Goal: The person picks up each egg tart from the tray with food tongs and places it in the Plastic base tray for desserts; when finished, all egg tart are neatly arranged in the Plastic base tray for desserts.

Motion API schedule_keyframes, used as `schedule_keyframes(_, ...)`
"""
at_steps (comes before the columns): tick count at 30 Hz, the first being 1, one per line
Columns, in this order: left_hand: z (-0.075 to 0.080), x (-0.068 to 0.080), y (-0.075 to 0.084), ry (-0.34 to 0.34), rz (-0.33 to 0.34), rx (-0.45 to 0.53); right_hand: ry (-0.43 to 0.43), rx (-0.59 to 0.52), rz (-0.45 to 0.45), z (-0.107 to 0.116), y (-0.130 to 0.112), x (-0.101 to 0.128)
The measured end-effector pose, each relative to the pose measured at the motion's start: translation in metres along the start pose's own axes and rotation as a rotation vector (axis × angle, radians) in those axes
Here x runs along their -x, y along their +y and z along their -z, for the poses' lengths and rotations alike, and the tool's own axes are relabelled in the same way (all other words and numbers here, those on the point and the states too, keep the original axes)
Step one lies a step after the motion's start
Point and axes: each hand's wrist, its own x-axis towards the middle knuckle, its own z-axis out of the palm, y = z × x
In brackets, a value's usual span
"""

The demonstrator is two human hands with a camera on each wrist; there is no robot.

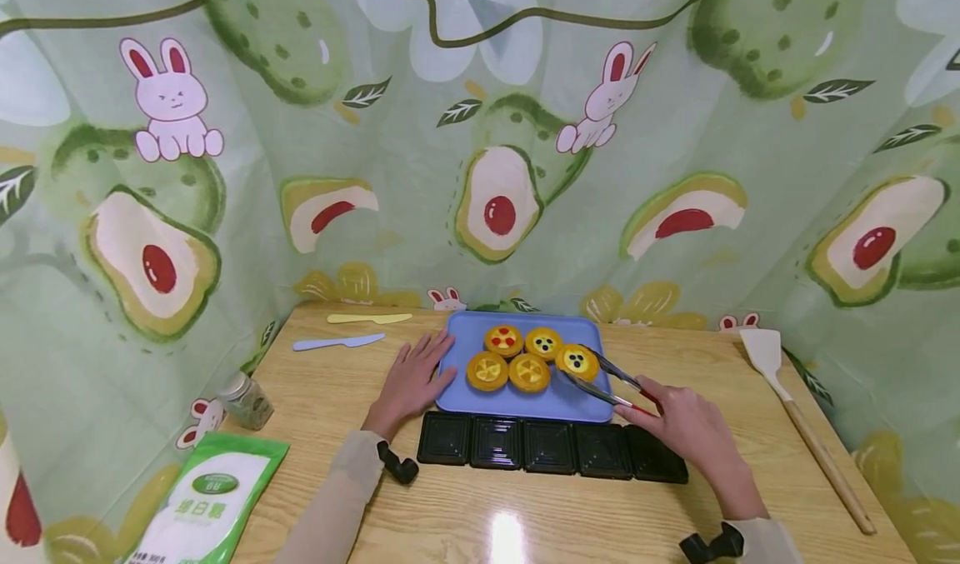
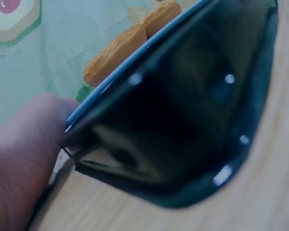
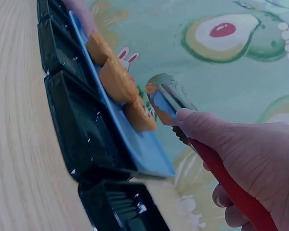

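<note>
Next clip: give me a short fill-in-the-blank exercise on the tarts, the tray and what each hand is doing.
1. The blue tray holds ____ tarts.
2. The right hand grips tongs with ____ handles, their tips at the rightmost tart.
3. The left hand rests with straight fingers on the tray's ____ edge.
4. In front of the tray stands a row of ____ black containers.

Missing words: five; red; left; five

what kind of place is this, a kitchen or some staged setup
Likely a staged tabletop setup, not a real kitchen: a printed avocado-and-rabbit cloth walls in a wooden table, where tarts sit on a blue tray.
</note>
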Motion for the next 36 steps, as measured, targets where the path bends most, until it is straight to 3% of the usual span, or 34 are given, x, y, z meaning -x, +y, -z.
schedule_keyframes(7,-0.001,0.0,-0.001,0.047,-0.024,0.026,0.013,0.0,0.029,0.009,-0.018,0.001)
schedule_keyframes(19,-0.001,0.001,0.0,0.039,-0.028,0.015,0.033,0.001,0.126,0.005,-0.049,0.0)
schedule_keyframes(36,-0.005,0.0,-0.003,0.049,-0.041,0.027,0.021,0.027,0.337,-0.021,-0.104,-0.018)
